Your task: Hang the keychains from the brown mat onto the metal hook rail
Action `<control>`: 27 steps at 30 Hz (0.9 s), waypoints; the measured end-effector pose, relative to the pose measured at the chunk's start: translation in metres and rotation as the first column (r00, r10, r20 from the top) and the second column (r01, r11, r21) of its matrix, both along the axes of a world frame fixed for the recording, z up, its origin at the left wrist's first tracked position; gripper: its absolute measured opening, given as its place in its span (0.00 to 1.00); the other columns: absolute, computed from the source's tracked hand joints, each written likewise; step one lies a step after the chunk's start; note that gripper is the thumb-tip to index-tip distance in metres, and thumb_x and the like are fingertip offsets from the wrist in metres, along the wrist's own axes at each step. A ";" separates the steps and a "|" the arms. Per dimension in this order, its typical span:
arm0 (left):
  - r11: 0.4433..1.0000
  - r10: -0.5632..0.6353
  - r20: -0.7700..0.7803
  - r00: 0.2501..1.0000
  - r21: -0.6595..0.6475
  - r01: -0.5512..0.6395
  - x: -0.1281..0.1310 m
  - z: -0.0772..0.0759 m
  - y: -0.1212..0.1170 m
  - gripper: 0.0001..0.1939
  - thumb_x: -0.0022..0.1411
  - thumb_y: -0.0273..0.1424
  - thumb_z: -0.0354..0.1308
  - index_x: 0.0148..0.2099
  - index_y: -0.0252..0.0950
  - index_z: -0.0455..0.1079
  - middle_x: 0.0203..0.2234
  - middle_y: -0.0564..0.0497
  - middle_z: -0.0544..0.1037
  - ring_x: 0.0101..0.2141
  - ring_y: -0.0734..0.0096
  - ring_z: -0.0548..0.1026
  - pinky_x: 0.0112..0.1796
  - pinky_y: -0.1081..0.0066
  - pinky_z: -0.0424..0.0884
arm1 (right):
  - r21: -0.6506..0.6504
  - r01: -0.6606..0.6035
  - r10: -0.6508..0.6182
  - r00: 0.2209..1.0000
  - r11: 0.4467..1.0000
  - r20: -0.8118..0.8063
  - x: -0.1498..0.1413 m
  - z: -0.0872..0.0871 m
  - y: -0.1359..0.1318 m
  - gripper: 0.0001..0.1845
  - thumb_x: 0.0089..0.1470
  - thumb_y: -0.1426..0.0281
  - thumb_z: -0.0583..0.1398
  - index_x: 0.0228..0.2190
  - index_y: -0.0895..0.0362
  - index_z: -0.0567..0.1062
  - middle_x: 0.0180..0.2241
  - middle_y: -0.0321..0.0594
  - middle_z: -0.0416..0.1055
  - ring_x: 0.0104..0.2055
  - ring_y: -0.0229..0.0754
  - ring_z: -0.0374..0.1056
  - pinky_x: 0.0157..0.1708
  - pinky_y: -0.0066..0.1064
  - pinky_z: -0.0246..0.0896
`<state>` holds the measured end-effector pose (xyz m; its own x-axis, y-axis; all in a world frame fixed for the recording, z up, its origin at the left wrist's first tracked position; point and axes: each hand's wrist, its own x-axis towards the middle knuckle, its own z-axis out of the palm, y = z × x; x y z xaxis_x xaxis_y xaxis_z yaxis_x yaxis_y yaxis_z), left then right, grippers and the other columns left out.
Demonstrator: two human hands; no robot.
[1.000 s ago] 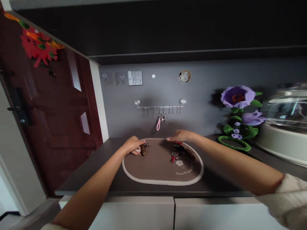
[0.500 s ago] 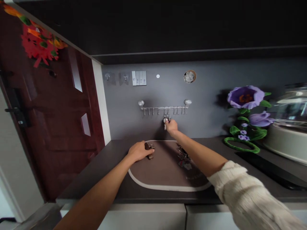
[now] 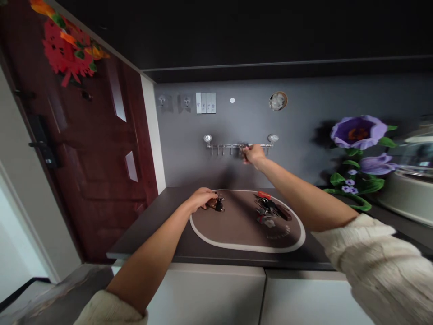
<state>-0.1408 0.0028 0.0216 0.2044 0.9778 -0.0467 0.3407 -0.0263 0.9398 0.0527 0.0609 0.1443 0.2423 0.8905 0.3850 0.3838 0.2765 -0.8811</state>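
My right hand (image 3: pixel 255 155) is raised to the wall at a metal hook rail (image 3: pixel 223 146), its thumb and fingers pinched together at the hooks. Motion smears the keys (image 3: pixel 242 150) at its fingertips, and the hand partly covers them. Low over the left part of a brown oval mat (image 3: pixel 233 225), my left hand (image 3: pixel 201 199) has its fingers closed round a bunch of keys (image 3: pixel 219 204) with a dark brown piece on it. On the mat's right side lies a pile of keys (image 3: pixel 269 205) with a red item and a brown fob.
Purple plush flowers (image 3: pixel 358 133) and a white appliance with a clear top (image 3: pixel 402 189) stand at the right. A dark shelf (image 3: pixel 270 36) overhangs the counter. A dark red door (image 3: pixel 104 180) is on the left. Two clear wall hooks (image 3: pixel 187 102) hang beside labelled strips (image 3: pixel 206 103).
My right hand has risen from below the rail to hook height, with the keys that hung under it. My left hand stays over the mat's left side; its keys have turned. The view has shifted.
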 end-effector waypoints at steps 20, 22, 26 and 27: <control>0.985 -0.162 0.477 0.864 0.128 0.115 -0.021 0.010 0.009 0.29 0.48 0.57 0.43 0.16 0.37 0.43 0.09 0.60 0.45 0.12 0.84 0.47 0.17 0.76 0.49 | -0.197 -0.631 0.623 0.775 0.750 -0.108 0.013 -0.045 -0.054 0.30 0.41 0.42 0.49 0.17 0.58 0.62 0.14 0.34 0.59 0.17 0.29 0.53 0.18 0.22 0.50; 0.987 -0.160 0.488 0.858 0.079 0.140 -0.024 0.008 0.012 0.31 0.46 0.60 0.36 0.16 0.37 0.40 0.08 0.59 0.43 0.12 0.83 0.46 0.16 0.75 0.47 | -0.125 -0.716 0.664 0.688 0.687 -0.292 0.017 -0.057 -0.049 0.32 0.41 0.40 0.41 0.14 0.57 0.54 0.10 0.30 0.49 0.13 0.28 0.44 0.14 0.22 0.44; 0.989 -0.126 0.464 0.877 -0.006 0.146 -0.031 0.000 0.018 0.32 0.42 0.63 0.28 0.14 0.38 0.39 0.08 0.58 0.43 0.12 0.82 0.46 0.15 0.74 0.47 | -0.135 -0.765 0.648 0.614 0.630 -0.450 0.022 -0.088 -0.041 0.33 0.37 0.37 0.34 0.12 0.55 0.44 0.09 0.28 0.39 0.12 0.29 0.36 0.11 0.23 0.38; 0.989 -0.124 0.459 0.880 -0.018 0.149 -0.032 -0.002 0.019 0.32 0.41 0.63 0.27 0.14 0.38 0.39 0.08 0.58 0.43 0.12 0.81 0.46 0.15 0.74 0.47 | -0.147 -0.774 0.645 0.603 0.616 -0.470 0.023 -0.094 -0.039 0.33 0.36 0.37 0.33 0.12 0.55 0.43 0.09 0.28 0.39 0.12 0.29 0.36 0.11 0.23 0.37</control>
